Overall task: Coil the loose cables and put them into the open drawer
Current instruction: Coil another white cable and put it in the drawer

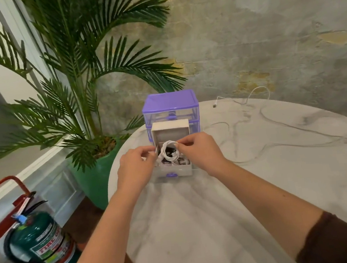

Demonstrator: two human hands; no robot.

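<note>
Pinching the coiled white cable [170, 151], both hands hover over the open drawer [174, 170].

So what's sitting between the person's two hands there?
In the head view, a coiled white cable sits between the left hand and right hand, pinched by both, over the open drawer.

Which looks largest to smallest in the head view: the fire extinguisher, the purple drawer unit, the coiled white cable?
1. Fire extinguisher, though it is nearer the camera, so its true size against the unit is unsure.
2. Purple drawer unit.
3. Coiled white cable, held over the open drawer.
</note>
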